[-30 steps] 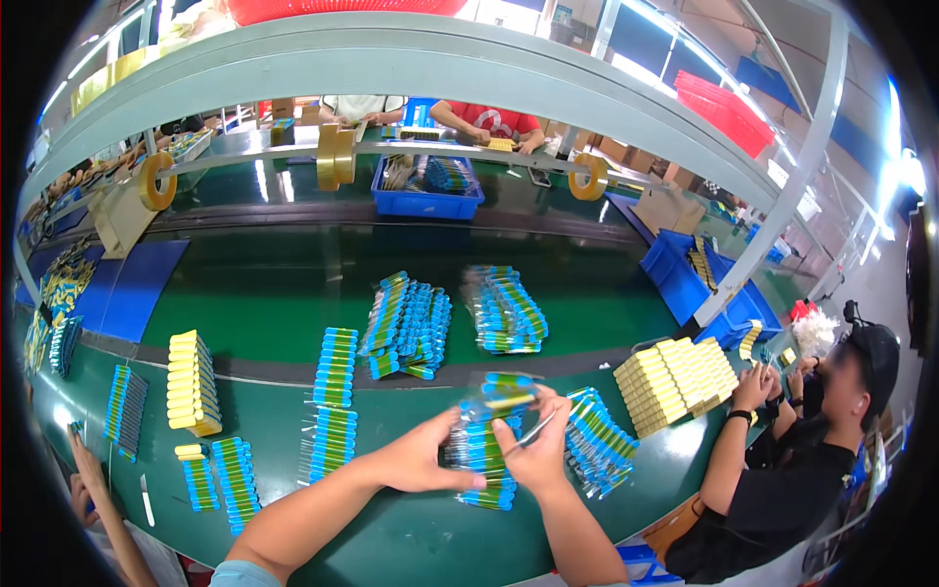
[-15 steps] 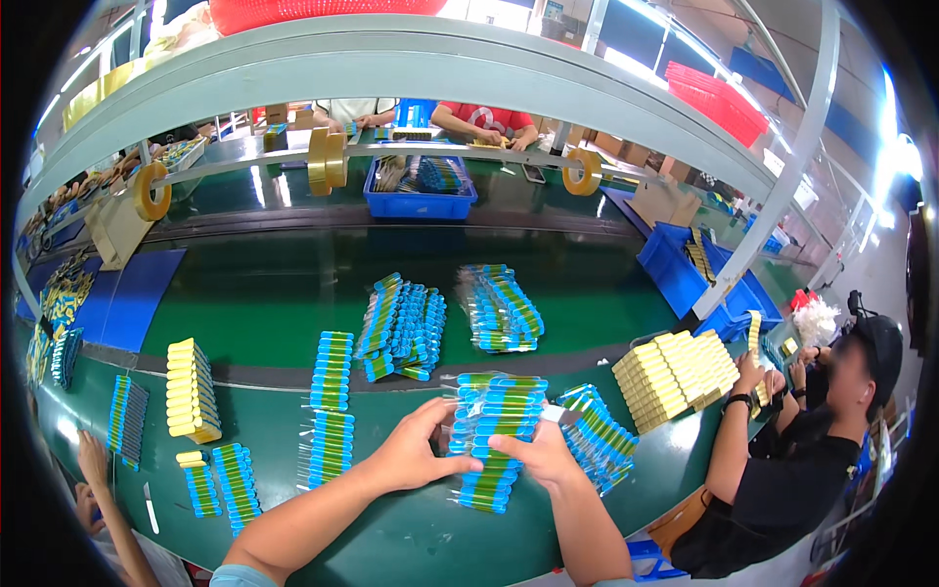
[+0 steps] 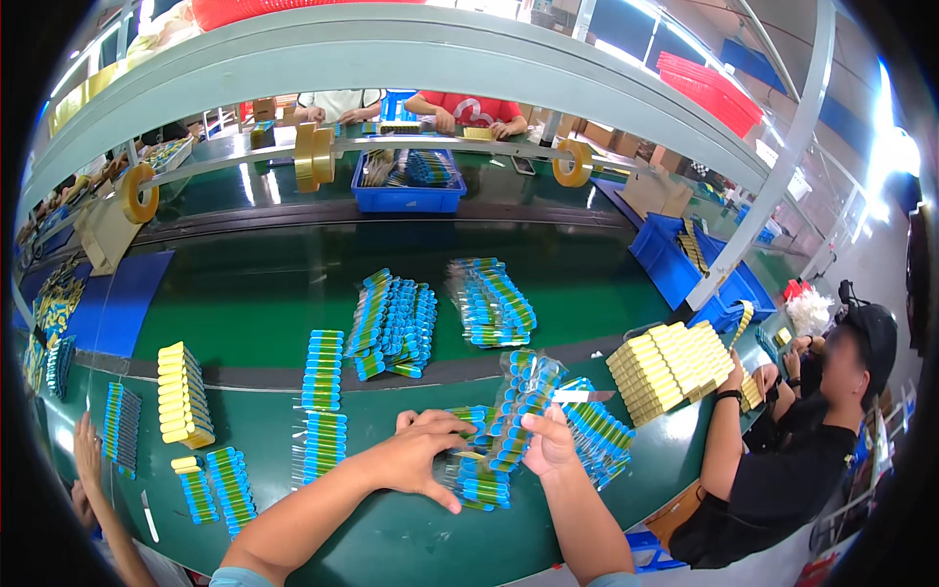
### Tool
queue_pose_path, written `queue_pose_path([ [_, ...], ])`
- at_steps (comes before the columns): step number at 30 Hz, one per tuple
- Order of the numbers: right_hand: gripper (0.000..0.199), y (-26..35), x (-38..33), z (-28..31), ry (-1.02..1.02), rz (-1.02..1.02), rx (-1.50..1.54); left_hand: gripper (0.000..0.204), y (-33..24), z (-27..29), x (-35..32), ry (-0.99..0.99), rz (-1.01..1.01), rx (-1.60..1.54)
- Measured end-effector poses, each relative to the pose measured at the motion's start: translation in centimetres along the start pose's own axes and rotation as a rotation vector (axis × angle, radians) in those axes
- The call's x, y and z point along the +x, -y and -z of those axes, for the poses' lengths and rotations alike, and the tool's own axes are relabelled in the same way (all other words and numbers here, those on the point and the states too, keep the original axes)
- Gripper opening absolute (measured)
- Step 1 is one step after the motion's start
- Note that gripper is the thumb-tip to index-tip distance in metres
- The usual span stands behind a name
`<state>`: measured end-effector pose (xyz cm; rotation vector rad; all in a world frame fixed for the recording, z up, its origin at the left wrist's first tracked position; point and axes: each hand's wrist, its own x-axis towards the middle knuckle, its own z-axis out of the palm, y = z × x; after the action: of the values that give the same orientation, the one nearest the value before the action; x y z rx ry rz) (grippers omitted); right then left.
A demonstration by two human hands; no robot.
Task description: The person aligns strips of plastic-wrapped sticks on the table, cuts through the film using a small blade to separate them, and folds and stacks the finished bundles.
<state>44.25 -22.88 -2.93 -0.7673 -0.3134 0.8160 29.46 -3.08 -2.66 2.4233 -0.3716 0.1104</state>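
Note:
My right hand [image 3: 553, 445] pinches a clear-wrapped bundle of blue-and-green strips [image 3: 526, 383], raised and tilted. A thin blade-like tool [image 3: 584, 396], pale with a dark end, juts out by the same hand's fingers. My left hand [image 3: 419, 458] is spread beside and over more blue-and-green strips [image 3: 481, 484] on the table. Its thumb stands well apart from the fingers, which touch the strips' left side. Another fanned pile of strips [image 3: 599, 430] lies just right of my right hand.
Clear-wrapped piles [image 3: 396, 323] lie on the green belt. Yellow stacks [image 3: 673, 370] stand right, another yellow stack [image 3: 184, 396] left. A knife [image 3: 149, 517] lies at left front. A metal rail with tape rolls [image 3: 315, 158] crosses above. A co-worker [image 3: 782, 440] sits close on the right.
My right hand has lifted the wrapped bundle up from the strips and turned it. My left hand has loosened, its thumb coming off the front. The view has shifted slightly.

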Motion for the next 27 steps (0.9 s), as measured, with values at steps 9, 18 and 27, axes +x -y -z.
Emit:
queue_pose_path([
  [9, 0.066, 1.7, -0.7, 0.3, -0.074, 0.287, -0.205, 0.081, 0.4, -0.5, 0.2, -0.017, 0.012, 0.025],
  [18, 0.057, 1.7, -1.2, 1.5, 0.022, 0.361, -0.281, 0.060, 0.2, -1.0, 1.1, -0.116, 0.105, 0.064],
  [27, 0.057, 4.6, -0.4, -2.3, -0.131, 0.344, -0.166, 0.113, -0.5, -1.9, 0.5, -0.260, 0.336, 0.085],
])
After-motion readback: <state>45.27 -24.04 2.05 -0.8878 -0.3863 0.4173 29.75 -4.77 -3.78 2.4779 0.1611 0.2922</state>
